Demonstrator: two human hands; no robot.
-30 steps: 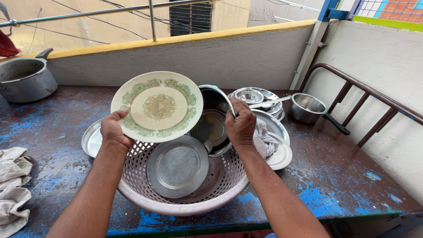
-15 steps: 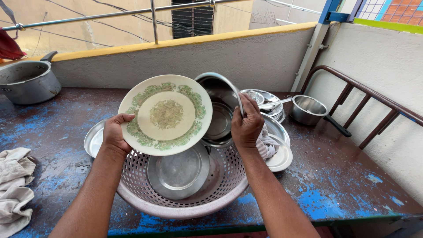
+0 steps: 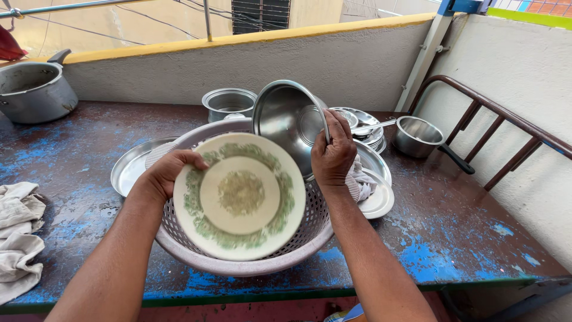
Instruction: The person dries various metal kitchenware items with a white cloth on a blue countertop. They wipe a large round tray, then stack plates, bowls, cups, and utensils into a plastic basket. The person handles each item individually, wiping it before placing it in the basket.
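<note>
My left hand (image 3: 164,176) grips the left rim of a cream plate with a green floral ring (image 3: 239,195), held tilted over the near side of a pale perforated plastic basket (image 3: 298,235). My right hand (image 3: 333,156) holds the rim of a steel bowl (image 3: 286,122), tipped on edge at the back of the basket with its hollow facing me. The plate hides most of the basket's inside.
A steel tray (image 3: 128,170) lies left of the basket, a small steel pot (image 3: 229,104) behind it. Stacked steel plates (image 3: 366,128), a saucepan with black handle (image 3: 420,138) and a white plate (image 3: 378,203) sit right. Big pot (image 3: 33,89) far left, cloth (image 3: 18,232) near left edge.
The green-ringed plate came down from up in front of me to the near side of the basket. The steel bowl stayed on edge in my right hand.
</note>
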